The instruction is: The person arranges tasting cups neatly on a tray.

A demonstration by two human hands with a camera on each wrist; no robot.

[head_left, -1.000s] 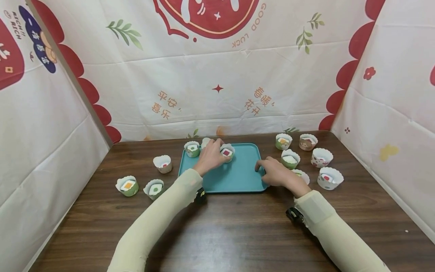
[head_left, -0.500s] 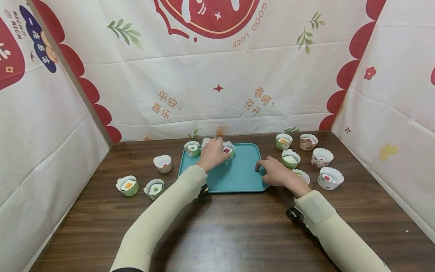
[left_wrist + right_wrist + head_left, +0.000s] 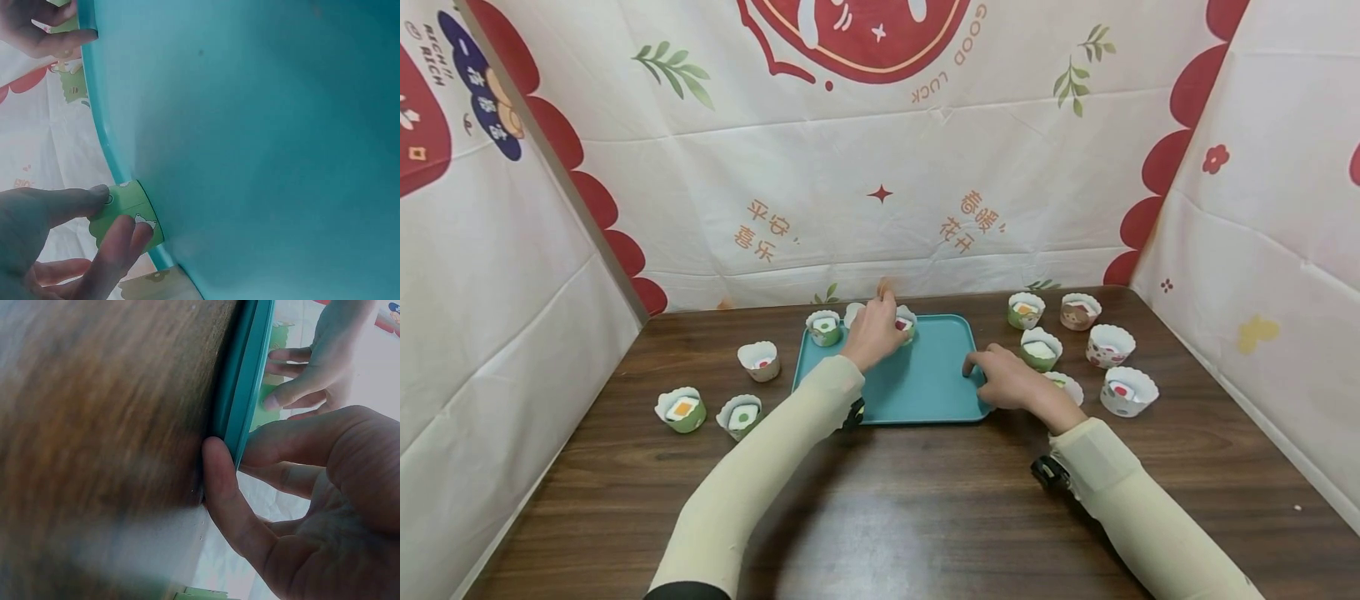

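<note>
In the head view, my left hand (image 3: pixel 876 332) is over the back of the teal tray (image 3: pixel 938 371). Its thumb and fingers pinch a green paper baking cup (image 3: pixel 128 209) at the tray's back edge. Inside this cup is a white block with a magenta mark, partly covered by the hand in the head view. A green-and-white cup (image 3: pixel 823 330) stands at the tray's back left corner, and another cup (image 3: pixel 853 313) sits between them, mostly behind my left hand. My right hand (image 3: pixel 1009 379) grips the tray's right front corner, with the rim (image 3: pixel 247 394) between thumb and fingers.
Left of the tray, three filled cups stand on the brown table (image 3: pixel 887 517), among them an orange-marked one (image 3: pixel 681 410). Several more cups, including a red-marked one (image 3: pixel 1127 392), stand right of it, close to my right forearm. A printed cloth (image 3: pixel 880 150) walls the back and sides.
My left hand has shifted slightly right and back, and the magenta-marked cup has moved a little right along the tray's back. My right hand stays at the tray corner.
</note>
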